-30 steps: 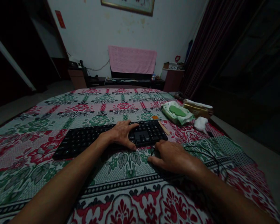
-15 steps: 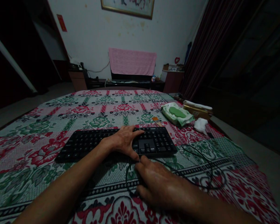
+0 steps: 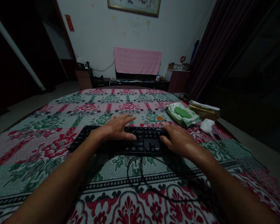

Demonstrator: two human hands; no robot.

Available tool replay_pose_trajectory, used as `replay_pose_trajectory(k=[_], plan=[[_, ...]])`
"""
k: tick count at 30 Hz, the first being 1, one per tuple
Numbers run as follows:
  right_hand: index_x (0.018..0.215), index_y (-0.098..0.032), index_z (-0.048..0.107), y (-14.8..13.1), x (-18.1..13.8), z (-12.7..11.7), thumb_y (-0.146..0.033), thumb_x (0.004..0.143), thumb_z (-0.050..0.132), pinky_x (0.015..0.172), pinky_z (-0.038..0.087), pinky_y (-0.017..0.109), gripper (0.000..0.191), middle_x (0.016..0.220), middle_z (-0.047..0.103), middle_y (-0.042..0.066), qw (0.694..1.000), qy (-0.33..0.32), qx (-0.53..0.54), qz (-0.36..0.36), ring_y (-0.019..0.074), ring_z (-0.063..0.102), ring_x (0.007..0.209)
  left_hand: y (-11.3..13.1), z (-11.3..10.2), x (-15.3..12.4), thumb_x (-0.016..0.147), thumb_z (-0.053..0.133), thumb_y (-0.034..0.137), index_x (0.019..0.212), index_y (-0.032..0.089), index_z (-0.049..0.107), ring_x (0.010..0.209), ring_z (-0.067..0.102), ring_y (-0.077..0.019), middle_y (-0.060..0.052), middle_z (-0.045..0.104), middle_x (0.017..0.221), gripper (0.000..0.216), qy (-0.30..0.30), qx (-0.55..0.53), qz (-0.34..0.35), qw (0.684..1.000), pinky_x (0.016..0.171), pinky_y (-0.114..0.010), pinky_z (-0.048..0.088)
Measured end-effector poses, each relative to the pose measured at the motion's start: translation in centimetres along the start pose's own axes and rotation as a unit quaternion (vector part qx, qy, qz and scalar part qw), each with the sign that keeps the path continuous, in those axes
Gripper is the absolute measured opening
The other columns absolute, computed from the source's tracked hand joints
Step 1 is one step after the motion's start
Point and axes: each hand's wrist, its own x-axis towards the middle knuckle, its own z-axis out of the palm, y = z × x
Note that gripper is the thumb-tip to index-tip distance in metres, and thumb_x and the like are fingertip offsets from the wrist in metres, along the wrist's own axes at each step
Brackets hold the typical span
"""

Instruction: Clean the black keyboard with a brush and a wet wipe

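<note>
A black keyboard (image 3: 151, 141) lies across the patterned tablecloth (image 3: 121, 171), its keys facing up. My left hand (image 3: 116, 127) is over its middle, fingers stretched forward and the thumb apart, pointing right across the keys. At the keyboard's right end is my right hand (image 3: 177, 140). Its thumb rests on the keys and its fingers lie around the far right corner, partly hidden. The keyboard's thin black cable (image 3: 142, 177) is looped on the cloth along the near side and trails right beneath my right forearm.
Beyond my right hand are a small orange-tipped brush (image 3: 161, 119), a green-and-white wipes pack (image 3: 183, 114), a gold tissue box (image 3: 204, 110) and a crumpled white tissue (image 3: 207, 126). A pink cloth (image 3: 137, 60) drapes a screen by the far wall.
My right hand has let go of the cable by the near edge and moved up to the keyboard's right end. My left hand has shifted slightly left and away. The keyboard has turned slightly.
</note>
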Motion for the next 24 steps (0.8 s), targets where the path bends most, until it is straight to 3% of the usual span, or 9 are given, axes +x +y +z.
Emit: replay_pose_trajectory(k=[3,5,8,11,15,24], plan=[[0.119,-0.012,0.052,1.8,0.7,0.8,-0.035,0.088,0.043,0.090,0.040,0.037,0.040,0.120,0.058,0.017,0.997,-0.024,-0.010,0.074,0.0280,0.056,0.109,-4.5,-0.7,-1.5,0.080,0.043,0.063,0.143,0.025,0.035,0.136,0.031,-0.0270,-0.008,0.034,0.150,0.073,0.043,0.014,-0.166,0.985,0.110,-0.042,0.026],[0.119,-0.012,0.052,2.5,0.7,1.3,-0.040,0.089,0.039,0.087,0.042,0.037,0.043,0.120,0.058,0.018,0.994,-0.047,0.005,0.101,0.0292,0.057,0.107,-7.5,-0.4,-2.5,0.082,0.041,0.058,0.140,0.019,0.040,0.131,0.040,-0.0276,-0.010,0.042,0.145,0.071,0.057,0.011,-0.283,0.957,0.107,-0.038,0.032],[0.125,-0.013,0.049,2.9,0.6,2.0,-0.043,0.091,0.034,0.085,0.042,0.035,0.047,0.117,0.062,0.017,0.990,-0.086,0.058,0.099,0.0285,0.059,0.105,-10.2,0.6,-3.6,0.082,0.037,0.059,0.134,0.014,0.050,0.123,0.050,-0.0285,-0.012,0.053,0.136,0.070,0.039,-0.019,-0.354,0.934,0.100,-0.033,0.039],[0.134,-0.016,0.042,3.0,0.8,2.6,-0.045,0.093,0.032,0.086,0.041,0.035,0.051,0.118,0.062,0.016,0.988,-0.089,0.099,0.083,0.0280,0.060,0.104,-10.7,1.4,-4.0,0.082,0.035,0.057,0.121,0.018,0.062,0.113,0.057,-0.0270,-0.008,0.063,0.124,0.061,0.023,-0.068,-0.338,0.938,0.093,-0.029,0.043],[0.135,-0.015,0.042,3.4,1.5,3.2,-0.047,0.092,0.033,0.085,0.041,0.033,0.054,0.120,0.062,0.017,0.986,-0.072,0.113,0.098,0.0280,0.060,0.105,-10.2,1.9,-3.8,0.081,0.035,0.058,0.117,0.020,0.064,0.106,0.061,-0.0251,-0.006,0.067,0.117,0.059,0.037,-0.096,-0.319,0.942,0.086,-0.027,0.045],[0.132,-0.016,0.044,3.7,2.3,3.6,-0.044,0.093,0.032,0.083,0.042,0.033,0.050,0.117,0.062,0.015,0.987,-0.060,0.123,0.090,0.0274,0.060,0.104,-10.4,2.1,-3.2,0.082,0.029,0.059,0.108,0.019,0.069,0.097,0.063,-0.0287,-0.011,0.071,0.104,0.062,0.039,-0.025,-0.352,0.935,0.080,-0.031,0.046]])
